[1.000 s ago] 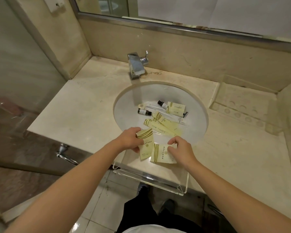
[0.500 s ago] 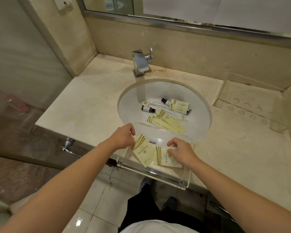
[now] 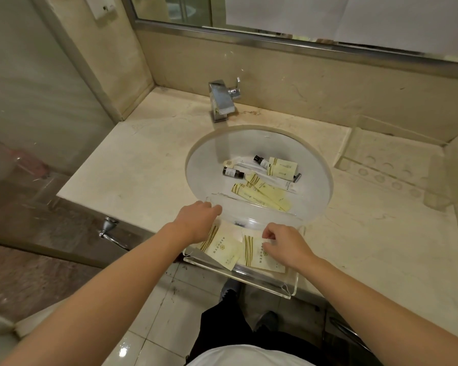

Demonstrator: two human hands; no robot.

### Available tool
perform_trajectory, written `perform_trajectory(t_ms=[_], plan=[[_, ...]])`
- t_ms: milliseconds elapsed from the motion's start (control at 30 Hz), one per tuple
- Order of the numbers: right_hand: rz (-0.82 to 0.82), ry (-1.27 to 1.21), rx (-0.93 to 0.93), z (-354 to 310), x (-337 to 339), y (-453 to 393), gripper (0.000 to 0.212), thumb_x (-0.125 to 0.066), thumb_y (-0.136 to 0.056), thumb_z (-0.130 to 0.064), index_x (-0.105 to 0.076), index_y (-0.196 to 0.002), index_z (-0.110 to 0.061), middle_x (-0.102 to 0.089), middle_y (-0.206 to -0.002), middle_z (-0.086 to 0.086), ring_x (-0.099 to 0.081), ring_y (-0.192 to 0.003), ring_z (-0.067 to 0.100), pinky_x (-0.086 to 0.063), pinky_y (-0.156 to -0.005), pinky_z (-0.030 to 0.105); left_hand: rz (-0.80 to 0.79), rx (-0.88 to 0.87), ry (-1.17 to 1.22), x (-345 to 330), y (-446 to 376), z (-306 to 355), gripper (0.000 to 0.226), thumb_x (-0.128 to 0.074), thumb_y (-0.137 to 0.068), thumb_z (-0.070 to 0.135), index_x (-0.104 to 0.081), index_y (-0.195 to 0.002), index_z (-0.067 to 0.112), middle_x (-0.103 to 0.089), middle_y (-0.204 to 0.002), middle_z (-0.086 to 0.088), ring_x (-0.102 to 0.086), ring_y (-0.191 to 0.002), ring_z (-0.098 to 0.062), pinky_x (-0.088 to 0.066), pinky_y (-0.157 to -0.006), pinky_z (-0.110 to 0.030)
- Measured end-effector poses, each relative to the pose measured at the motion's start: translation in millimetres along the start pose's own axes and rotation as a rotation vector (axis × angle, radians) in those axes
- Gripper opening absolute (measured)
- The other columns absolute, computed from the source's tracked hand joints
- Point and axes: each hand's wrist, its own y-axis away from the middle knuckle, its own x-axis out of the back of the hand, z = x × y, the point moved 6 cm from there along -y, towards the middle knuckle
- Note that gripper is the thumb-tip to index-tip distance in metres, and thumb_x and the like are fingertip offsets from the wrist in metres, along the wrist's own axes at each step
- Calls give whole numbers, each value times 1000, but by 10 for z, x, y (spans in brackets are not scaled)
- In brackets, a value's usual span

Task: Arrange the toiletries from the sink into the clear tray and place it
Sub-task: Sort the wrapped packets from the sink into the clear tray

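My left hand relaxed over the clear tray at the counter's front edge, right hand pinching a cream sachet in the tray, more toiletries in the sink.

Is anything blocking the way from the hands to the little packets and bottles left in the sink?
Nothing visible does. The left hand and right hand are over the clear tray at the sink's near edge; the remaining toiletries lie uncovered just beyond the tray's low far wall.

Bare countertop lies open at nine o'clock; the faucet blocks the sink at twelve.
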Motion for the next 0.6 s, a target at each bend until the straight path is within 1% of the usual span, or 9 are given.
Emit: perform_trajectory(t_ms=[67,133,200,267,367,500,600], plan=[[-35,59,30,-23,-21,12,13,-62,-82,-24,-62,-95,-21,-62,-96,-4,-59,-87,15,-54,-78,35,15,-69,30,4,-28,88,50,-61,-84,14,-47,-131,23,-51,-118,-5,-48,-109,-23,-50,-83,-35],[-56,117,59,-37,-44,20,10,-63,-81,-27,-62,-89,-20,-58,-94,-3,-57,-84,15,-54,-76,35,-1,-130,31,-19,-47,168,46,-64,-84,19,-53,-128,25,-48,-119,-4,-45,-110,-22,-46,-84,-31],[-63,140,79,-38,-56,22,9,-63,-80,-28,-61,-86,-21,-54,-94,-3,-55,-84,14,-52,-76,33,-30,-152,26,-61,-60,200,41,-65,-84,21,-57,-124,26,-48,-120,-3,-46,-110,-21,-42,-82,-28],[-85,134,89,-33,-66,15,11,-64,-79,-29,-61,-87,-22,-54,-95,-4,-55,-85,14,-52,-77,33,-54,-140,33,-90,-77,181,37,-65,-84,22,-59,-120,23,-51,-119,-3,-47,-110,-21,-42,-81,-28],[-151,124,101,-34,-91,11,16,-66,-78,-30,-62,-91,-23,-57,-95,-5,-57,-86,13,-54,-78,36,-101,-134,15,-111,-102,161,30,-68,-82,22,-62,-112,19,-56,-115,-2,-52,-105,-21,-45,-82,-30],[-190,125,119,-39,-110,18,20,-67,-78,-28,-62,-97,-24,-60,-97,-5,-59,-87,15,-55,-78,37,-135,-159,-15,-134,-116,187,26,-70,-80,22,-63,-105,19,-58,-109,-1,-54,-97,-20,-37,-73,-26],[-182,101,134,-47,-107,21,23,-67,-78,-24,-62,-101,-22,-57,-96,-4,-57,-87,15,-53,-78,34,-137,-163,1,-139,-133,189,24,-69,-80,21,-61,-102,19,-58,-106,0,-50,-88,-17,-36,-71,-26]])
